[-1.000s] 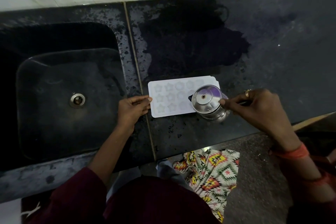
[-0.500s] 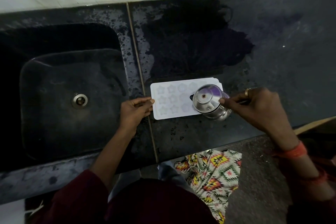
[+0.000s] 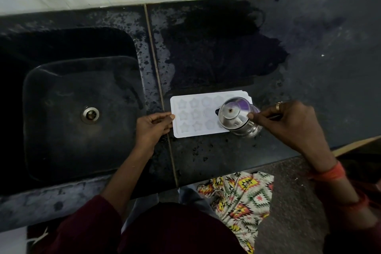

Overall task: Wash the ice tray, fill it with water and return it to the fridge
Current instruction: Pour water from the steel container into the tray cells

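Partly, the steel jug hides the three-o'clock end of the ice tray; my right hand grips its unseen handle. My left hand pinches the tray's nine-o'clock edge.

The left hand pinches ice tray; right hand holds jug above.

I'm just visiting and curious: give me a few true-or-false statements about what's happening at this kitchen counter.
1. The ice tray lies in the sink. False: it lies on the counter, right of the sink.
2. The left hand holds the tray's left edge. True.
3. The right hand holds a steel jug over the tray's right end. True.
4. The tray's moulds are square. False: they are star and flower shapes.
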`<action>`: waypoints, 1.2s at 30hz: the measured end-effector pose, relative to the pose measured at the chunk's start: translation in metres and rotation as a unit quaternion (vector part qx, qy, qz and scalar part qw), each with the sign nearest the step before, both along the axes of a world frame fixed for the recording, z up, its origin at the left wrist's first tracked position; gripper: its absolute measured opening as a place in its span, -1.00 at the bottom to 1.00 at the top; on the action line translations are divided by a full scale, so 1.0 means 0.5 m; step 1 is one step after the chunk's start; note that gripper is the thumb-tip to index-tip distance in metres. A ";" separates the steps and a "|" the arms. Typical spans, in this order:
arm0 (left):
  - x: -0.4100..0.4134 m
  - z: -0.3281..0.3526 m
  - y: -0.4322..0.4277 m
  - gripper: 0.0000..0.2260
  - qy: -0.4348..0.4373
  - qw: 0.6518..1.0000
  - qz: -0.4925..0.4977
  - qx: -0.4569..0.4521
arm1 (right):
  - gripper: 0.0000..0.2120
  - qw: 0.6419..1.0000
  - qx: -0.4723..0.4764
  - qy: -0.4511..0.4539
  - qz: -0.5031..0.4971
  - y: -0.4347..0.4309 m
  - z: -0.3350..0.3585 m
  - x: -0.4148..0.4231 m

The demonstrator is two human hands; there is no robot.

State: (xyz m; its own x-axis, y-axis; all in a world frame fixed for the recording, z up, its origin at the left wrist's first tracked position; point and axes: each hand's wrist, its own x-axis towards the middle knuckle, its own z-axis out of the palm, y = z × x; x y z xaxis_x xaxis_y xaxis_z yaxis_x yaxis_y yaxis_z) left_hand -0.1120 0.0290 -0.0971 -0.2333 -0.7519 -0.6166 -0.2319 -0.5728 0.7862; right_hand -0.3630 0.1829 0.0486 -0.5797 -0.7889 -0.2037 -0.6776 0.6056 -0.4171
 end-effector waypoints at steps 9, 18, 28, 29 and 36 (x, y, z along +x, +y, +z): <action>0.000 -0.006 0.000 -0.90 0.001 1.000 0.004 -0.004 | -0.74 1.000 -0.003 0.001 0.005 0.004 0.000 -0.006; 0.002 -0.013 -0.001 -0.87 0.002 1.000 -0.001 -0.009 | -0.79 1.000 -0.002 -0.005 -0.003 0.001 0.011 -0.001; 0.002 -0.015 -0.002 -0.89 0.007 1.000 0.001 -0.002 | -0.75 0.995 -0.052 -0.065 -0.049 -0.014 0.019 -0.010; 0.002 -0.014 -0.002 -0.90 0.007 1.000 0.000 -0.002 | -0.76 0.996 -0.054 -0.058 -0.047 -0.017 0.019 -0.010; 0.004 -0.017 -0.002 -0.86 0.004 1.000 -0.002 -0.006 | -0.76 0.997 -0.058 -0.027 -0.035 -0.036 0.011 -0.014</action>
State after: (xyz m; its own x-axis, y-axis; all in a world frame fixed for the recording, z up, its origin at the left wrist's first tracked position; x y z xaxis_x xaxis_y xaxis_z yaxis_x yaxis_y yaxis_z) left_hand -0.1099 0.0279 -0.1055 -0.2412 -0.7581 -0.6059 -0.2279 -0.5627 0.7946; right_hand -0.3699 0.1648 0.0543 -0.6253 -0.7667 -0.1452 -0.6102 0.5964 -0.5215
